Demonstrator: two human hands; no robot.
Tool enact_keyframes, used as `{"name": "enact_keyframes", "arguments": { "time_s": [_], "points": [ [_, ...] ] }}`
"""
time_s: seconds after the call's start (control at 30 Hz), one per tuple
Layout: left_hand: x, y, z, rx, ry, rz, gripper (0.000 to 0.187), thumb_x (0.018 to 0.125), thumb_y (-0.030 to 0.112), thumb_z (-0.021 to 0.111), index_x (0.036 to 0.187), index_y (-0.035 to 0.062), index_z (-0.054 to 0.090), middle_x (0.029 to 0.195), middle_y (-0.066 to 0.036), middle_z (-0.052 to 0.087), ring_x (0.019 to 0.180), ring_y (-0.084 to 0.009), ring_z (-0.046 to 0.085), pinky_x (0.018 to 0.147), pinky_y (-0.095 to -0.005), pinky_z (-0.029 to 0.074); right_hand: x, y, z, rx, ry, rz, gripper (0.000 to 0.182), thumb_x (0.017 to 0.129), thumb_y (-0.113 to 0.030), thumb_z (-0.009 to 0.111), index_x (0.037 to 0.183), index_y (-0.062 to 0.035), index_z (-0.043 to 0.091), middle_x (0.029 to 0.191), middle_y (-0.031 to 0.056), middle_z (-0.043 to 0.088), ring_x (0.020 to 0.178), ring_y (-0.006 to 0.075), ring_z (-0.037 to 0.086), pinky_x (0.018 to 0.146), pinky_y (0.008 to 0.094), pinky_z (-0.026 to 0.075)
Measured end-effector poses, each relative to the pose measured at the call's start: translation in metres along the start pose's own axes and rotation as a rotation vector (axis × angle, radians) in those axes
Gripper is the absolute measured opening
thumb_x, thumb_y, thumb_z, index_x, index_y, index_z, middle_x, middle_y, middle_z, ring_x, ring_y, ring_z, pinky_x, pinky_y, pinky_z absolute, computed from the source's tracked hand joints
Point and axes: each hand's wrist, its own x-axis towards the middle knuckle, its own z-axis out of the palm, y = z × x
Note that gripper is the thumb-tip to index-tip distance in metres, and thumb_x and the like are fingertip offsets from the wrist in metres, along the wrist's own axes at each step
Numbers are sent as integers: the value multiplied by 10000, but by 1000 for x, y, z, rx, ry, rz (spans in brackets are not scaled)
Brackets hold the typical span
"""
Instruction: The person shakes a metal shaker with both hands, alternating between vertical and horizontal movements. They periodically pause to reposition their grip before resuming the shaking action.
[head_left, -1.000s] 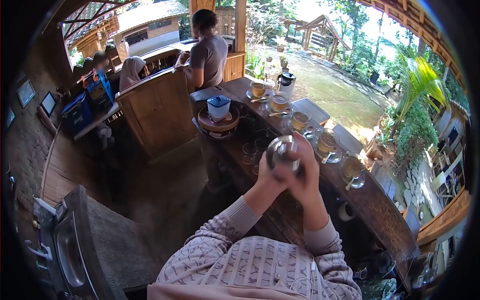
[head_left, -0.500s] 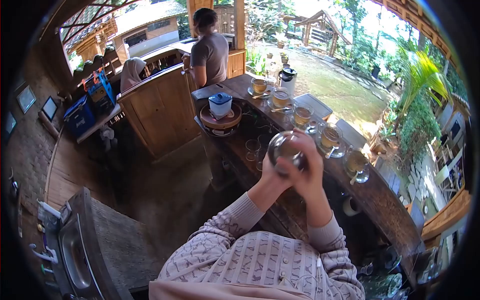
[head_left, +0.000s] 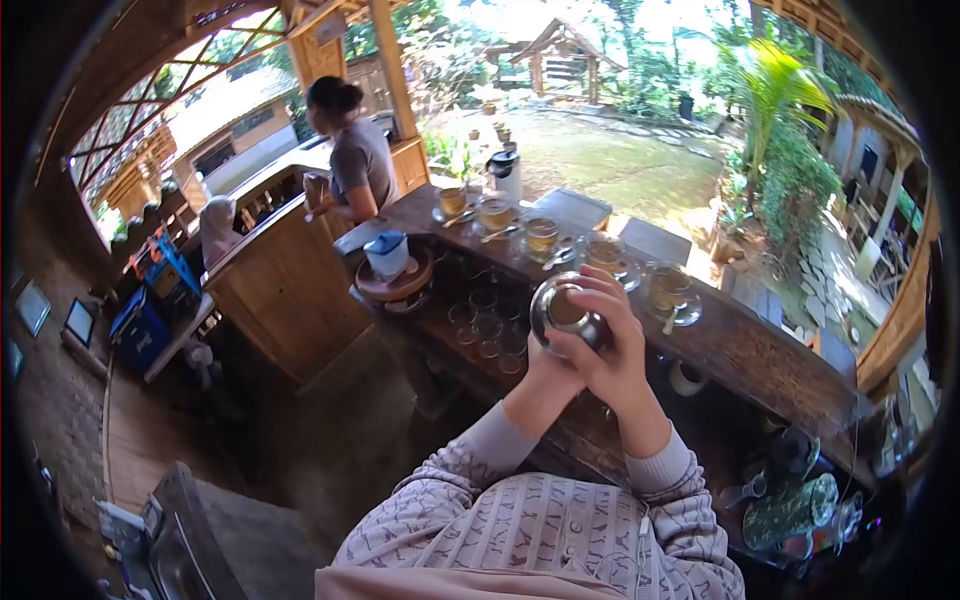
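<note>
Both hands hold a round, shiny jar (head_left: pixel 565 308) with a silvery rim and a brownish middle, in front of my chest. My left hand (head_left: pixel 550 378) is wrapped under and around its lower side, its fingers mostly hidden. Curled over its right side and top is my right hand (head_left: pixel 617 345), with the thumb across the front. Just beyond, a row of glass cups with amber drink stands on saucers with spoons along the raised counter; the nearest are a middle cup (head_left: pixel 603 252) and a right-hand cup (head_left: pixel 668 287).
Several clear glasses (head_left: pixel 488 327) stand on the lower shelf. A blue-lidded white container (head_left: pixel 387 256) rests on a round brown box (head_left: pixel 405 285). A black-topped flask (head_left: pixel 505 177) stands behind the cups. Another person (head_left: pixel 355 160) is at the far counter. A green patterned pitcher (head_left: pixel 790 512) lies lower right.
My view has turned, so the counter and cups appear further left. The jar is tilted differently, its brownish middle now showing. Both hands stay on it.
</note>
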Motion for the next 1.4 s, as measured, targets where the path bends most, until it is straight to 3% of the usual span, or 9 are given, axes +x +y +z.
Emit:
{"name": "enact_keyframes", "arguments": {
  "time_s": [0.2,0.4,0.47,0.67,0.83,1.03,1.17,1.33,1.4],
  "points": [
    [24,-45,57,247,-451,-206,729,832,428,593,1358,31,284,1258,-212,428,1074,-334,519,789,-484,530,3,-84,-32,-269,159,-699,129,808,-279,583,918,-310,642,1126,-108,586,1163,176,514,940,561,294],
    [41,-61,-38,-338,95,-224,639,880,508,435,1295,22,403,1211,-156,499,1030,-290,552,833,-417,517,-25,-7,-83,-312,43,-69,271,708,-242,668,966,-169,627,1125,133,576,1076,357,519,941,512,355],
    [59,-76,-78,184,220,188,600,883,495,427,1274,41,445,1180,-138,542,1051,-257,554,880,-394,489,-33,-1,-98,-132,283,65,302,658,-216,690,944,-141,632,1111,127,585,1081,396,498,912,498,385],
    [72,-118,38,291,-440,-227,748,861,552,446,1387,53,265,1314,-165,431,1156,-360,477,898,-507,462,-38,-84,-134,-382,141,-607,598,579,-157,787,1057,-399,520,1110,-116,605,1128,348,496,972,633,282],
    [107,-134,-35,177,37,-305,519,874,430,414,1226,55,481,1162,-145,570,1063,-315,555,890,-466,464,-62,-51,-177,-523,162,66,483,654,-214,748,1090,-262,548,1167,80,565,1163,398,458,984,576,303],
    [105,-193,57,190,-148,-459,536,877,421,444,1232,19,466,1157,-186,562,1059,-318,560,931,-471,444,-55,-124,-189,-545,288,-80,531,622,-165,765,1073,-330,539,1180,31,555,1188,355,429,940,640,306],
    [108,-222,66,162,-243,-470,617,872,502,413,1237,7,461,1113,-187,573,996,-298,595,892,-449,480,-45,-122,-189,-738,391,-778,565,646,-179,770,1088,-397,494,1151,-90,549,1143,371,459,945,686,281],
    [142,-269,3,200,332,-467,524,861,461,391,1142,39,523,1081,-141,603,965,-283,602,860,-440,480,-82,-109,-242,-699,600,163,364,874,-50,550,1209,-50,408,1252,231,450,1156,402,461,968,496,373],
    [143,-275,31,196,322,-567,507,878,462,385,1169,69,520,1092,-123,602,993,-283,590,890,-440,463,-62,-136,-253,-795,535,-191,442,725,6,680,1120,-80,501,1196,198,524,1121,348,513,983,476,366]
  ]
}}
